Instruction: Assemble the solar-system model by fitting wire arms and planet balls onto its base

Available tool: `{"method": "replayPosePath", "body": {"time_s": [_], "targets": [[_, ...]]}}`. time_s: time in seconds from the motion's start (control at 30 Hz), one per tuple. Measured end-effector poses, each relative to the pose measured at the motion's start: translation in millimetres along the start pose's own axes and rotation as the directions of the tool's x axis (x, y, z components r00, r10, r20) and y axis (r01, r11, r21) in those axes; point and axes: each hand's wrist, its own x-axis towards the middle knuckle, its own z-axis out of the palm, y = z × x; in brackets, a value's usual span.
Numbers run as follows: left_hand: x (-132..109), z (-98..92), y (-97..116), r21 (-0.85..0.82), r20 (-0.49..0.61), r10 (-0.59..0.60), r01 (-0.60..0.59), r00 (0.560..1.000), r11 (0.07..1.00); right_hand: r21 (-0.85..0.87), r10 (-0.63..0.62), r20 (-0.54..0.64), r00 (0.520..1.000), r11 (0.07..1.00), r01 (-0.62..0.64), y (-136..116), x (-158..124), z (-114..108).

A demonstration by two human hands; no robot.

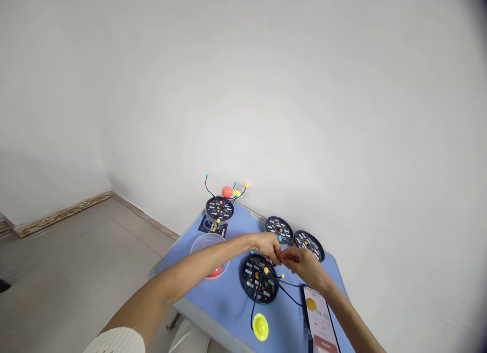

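A planet model with a round dark base [249,287] stands in front of me, with thin black arms reaching out from its middle. The arms carry a yellow-orange ball [266,270], a yellow half-shell [261,327] and an orange ball [311,304]. Above the base's far right side, my left hand [267,246] is closed, its grip hidden by its own fingers. Fingertip to fingertip with it, my right hand [306,266] pinches a small red ball [281,259]. A blue ball [279,239] shows just beyond my left fingers.
On the blue table [224,305], a second planet model [219,209] stands far left on a printed card [207,227]. Two round dark bases [279,230] lie by the wall. A clear bowl [198,245] holds a red piece [215,272]. A phone [321,325] lies right.
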Motion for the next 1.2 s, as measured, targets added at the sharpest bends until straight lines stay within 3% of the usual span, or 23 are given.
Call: {"method": "replayPosePath", "body": {"time_s": [0.5,0.67,0.9,1.2], "targets": [[9.1,0.5,-8.5,0.009,0.004,-0.025,0.025,1.0,1.0,-0.116,-0.04,-0.003,0.999,0.993,0.04,7.4,3.4,1.9],[6.3,-1.0,-5.8,0.011,0.015,-0.016,0.016,1.0,1.0,-0.231,-0.103,-0.025,0.994,0.968,0.095,8.1,2.6,4.9],[5.8,-1.4,-2.2,0.036,0.014,-0.01,0.009,1.0,0.999,-0.468,-0.249,0.021,0.968,0.853,0.229,2.2,-5.0,10.4],[7.2,-0.1,-3.2,0.161,0.071,-0.051,0.039,0.996,0.986,-0.679,-0.297,0.143,0.944,0.665,0.312,4.7,-2.2,12.7]]}}
